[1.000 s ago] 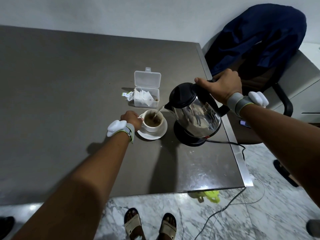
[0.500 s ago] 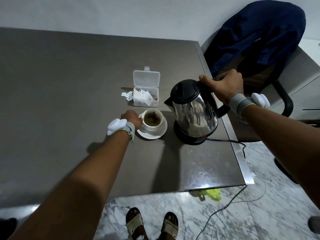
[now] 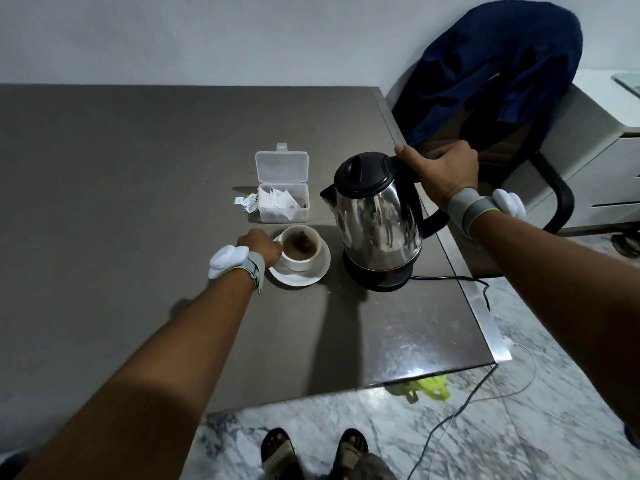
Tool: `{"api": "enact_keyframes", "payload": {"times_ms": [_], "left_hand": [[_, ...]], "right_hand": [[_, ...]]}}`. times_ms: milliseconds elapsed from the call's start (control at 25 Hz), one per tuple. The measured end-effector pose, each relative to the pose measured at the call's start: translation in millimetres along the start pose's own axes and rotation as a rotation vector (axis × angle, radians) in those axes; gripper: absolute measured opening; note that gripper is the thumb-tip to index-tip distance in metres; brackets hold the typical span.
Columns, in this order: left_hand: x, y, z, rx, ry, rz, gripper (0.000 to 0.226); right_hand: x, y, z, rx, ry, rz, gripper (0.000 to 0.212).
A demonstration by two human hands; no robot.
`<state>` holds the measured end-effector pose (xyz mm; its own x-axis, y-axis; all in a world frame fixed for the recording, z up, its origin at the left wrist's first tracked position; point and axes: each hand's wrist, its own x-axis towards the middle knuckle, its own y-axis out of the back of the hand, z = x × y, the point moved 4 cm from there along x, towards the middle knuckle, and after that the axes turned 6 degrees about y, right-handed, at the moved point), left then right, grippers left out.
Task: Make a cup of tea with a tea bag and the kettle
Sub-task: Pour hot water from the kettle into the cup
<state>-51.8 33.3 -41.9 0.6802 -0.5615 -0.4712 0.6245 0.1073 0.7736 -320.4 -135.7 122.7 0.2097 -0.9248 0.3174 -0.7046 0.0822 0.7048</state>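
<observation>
A white cup (image 3: 300, 258) stands on a white saucer (image 3: 317, 270) on the grey table (image 3: 121, 188). It holds brown tea with a tea bag (image 3: 300, 241) floating in it. My left hand (image 3: 260, 244) grips the cup at its left side. The steel kettle (image 3: 377, 220) with a black lid stands upright on its black base (image 3: 379, 279), right of the cup. My right hand (image 3: 441, 171) is closed around the kettle's black handle at the top.
An open clear plastic box (image 3: 284, 202) of tea bags sits behind the cup, with torn wrappers (image 3: 245, 201) beside it. The kettle's cord (image 3: 460, 278) runs off the table's right edge to the floor. A chair draped in blue cloth (image 3: 491, 71) stands to the right.
The kettle went from tilted and pouring into the cup to upright on its base. My right hand stayed on the handle; my left hand stayed at the cup.
</observation>
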Motion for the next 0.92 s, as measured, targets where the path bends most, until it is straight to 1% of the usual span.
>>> {"api": "enact_keyframes", "payload": {"times_ms": [200, 320, 480, 680, 800, 920], "left_hand": [[7, 2, 6, 0.001, 0.024, 0.004, 0.047], [10, 0, 7, 0.026, 0.067, 0.021, 0.055], [15, 1, 10, 0.031, 0.113, 0.074, 0.056], [26, 2, 20, 0.094, 0.081, 0.148, 0.055], [34, 1, 22, 0.162, 0.072, 0.197, 0.066], [42, 1, 21, 0.202, 0.05, 0.222, 0.075]], "right_hand": [[11, -4, 9, 0.059, -0.052, 0.03, 0.077], [23, -6, 14, 0.065, -0.063, 0.043, 0.078], [40, -14, 21, 0.076, -0.087, 0.056, 0.074], [57, -28, 35, 0.111, -0.13, 0.053, 0.069], [63, -34, 40, 0.114, -0.169, 0.074, 0.07], [68, -43, 42, 0.11, -0.169, 0.08, 0.077]]}}
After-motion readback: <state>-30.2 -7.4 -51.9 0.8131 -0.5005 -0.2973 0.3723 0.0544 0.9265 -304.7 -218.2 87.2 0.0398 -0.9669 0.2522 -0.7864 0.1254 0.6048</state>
